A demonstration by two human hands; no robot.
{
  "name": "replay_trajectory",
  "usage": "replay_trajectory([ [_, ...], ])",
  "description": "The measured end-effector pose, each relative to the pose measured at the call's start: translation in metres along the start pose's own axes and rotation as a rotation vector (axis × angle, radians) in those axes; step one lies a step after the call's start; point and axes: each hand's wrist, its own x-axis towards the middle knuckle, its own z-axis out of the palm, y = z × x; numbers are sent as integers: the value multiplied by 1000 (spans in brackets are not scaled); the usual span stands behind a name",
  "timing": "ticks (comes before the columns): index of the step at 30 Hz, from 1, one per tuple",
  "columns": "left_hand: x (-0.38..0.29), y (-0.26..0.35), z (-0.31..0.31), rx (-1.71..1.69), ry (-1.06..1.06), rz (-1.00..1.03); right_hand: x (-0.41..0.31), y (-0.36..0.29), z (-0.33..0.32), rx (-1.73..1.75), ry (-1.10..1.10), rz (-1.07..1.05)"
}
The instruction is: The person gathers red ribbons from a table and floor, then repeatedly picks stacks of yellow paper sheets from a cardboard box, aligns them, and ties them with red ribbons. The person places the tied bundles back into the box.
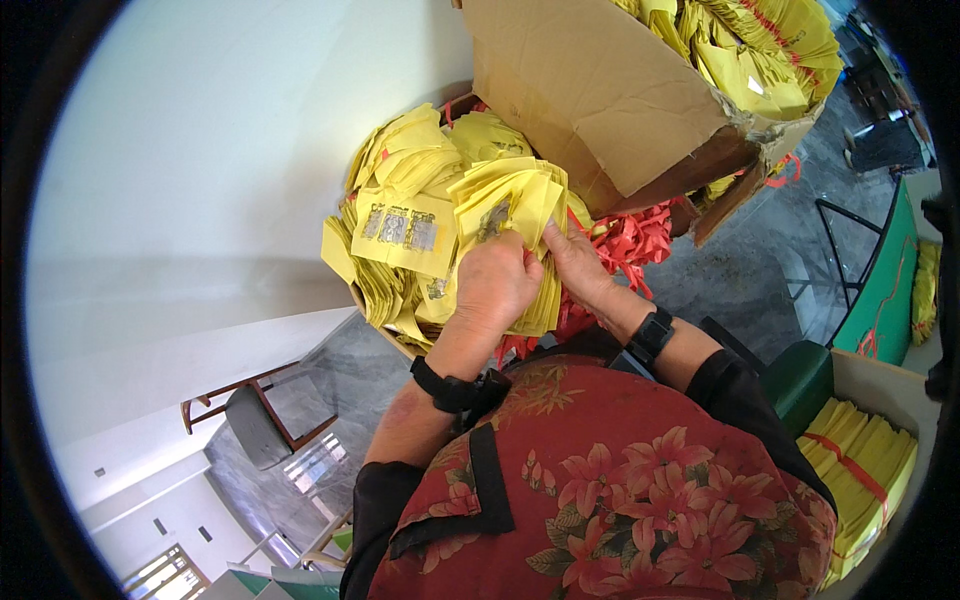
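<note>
Both hands are on a thick stack of yellow paper sheets, which bears dark and silvery printing and is fanned at its upper end. My left hand is curled into a fist over the stack's front, its fingertips hidden. My right hand grips the stack's right edge, thumb in front and fingers behind. Beneath and to the left, more yellow paper bundles fill a cardboard box. One loose printed sheet lies face up on them, just left of the held stack.
A torn cardboard box full of yellow paper stands at the upper right, tilted. Crumpled red plastic strips hang beside my right hand. At the lower right, tied yellow bundles sit in another box. A white wall borders the left; a chair stands behind.
</note>
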Motion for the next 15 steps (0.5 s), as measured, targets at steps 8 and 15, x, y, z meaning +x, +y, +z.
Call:
replay_trajectory([
  [8, 5, -12, -5, -111, 59, 30, 1, -2, 0, 95, 21, 113],
  [15, 7, -10, -4, -184, 58, 23, 2, -4, 2, 88, 17, 93],
])
